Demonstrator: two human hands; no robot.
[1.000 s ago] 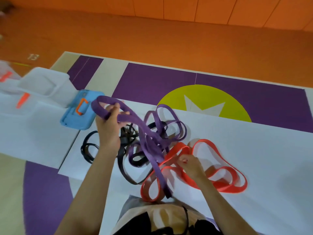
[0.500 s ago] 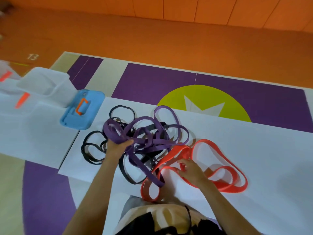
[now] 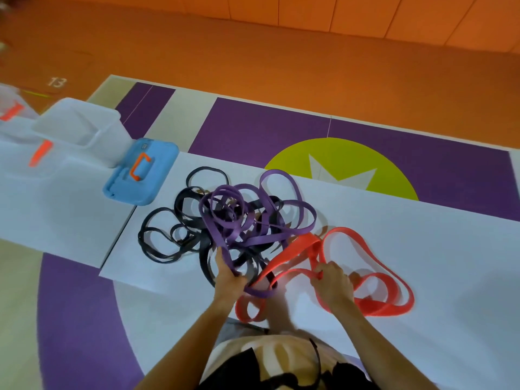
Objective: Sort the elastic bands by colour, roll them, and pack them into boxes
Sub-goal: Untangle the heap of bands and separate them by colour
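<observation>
On white sheet, mid-frame: one tangled pile of elastic bands, three colours.

- purple bands: on top of the pile centre, loops fanning in all directions. One strand is pulled out straight, with its long axis running from pile centre toward the person, slightly diagonal. Its end loop hangs just right of the left wrist.
- black bands: left and far side of the pile, under the purple, flat on the sheet.
- red bands: right side, big loops with the long axis roughly left-right, near end close to the person's lap.

Hands:
- left hand: fingers curled round the pulled-out purple strand. The strand passes through the fist, pile above it and end loop below it.
- right hand: knuckles up, fingers clenched on a red strand at the near-left part of the red loops, rest of the red trailing right.

Containers:
- clear box: far left, upright, top open. Can't tell contents through the blur.
- blue lid: flat just beside the box on its right, orange handle facing up, nothing on it.
- more clear plastic with an orange clip left of the box, too blurred to read.

All bands are on the sheet or in the hands.
</observation>
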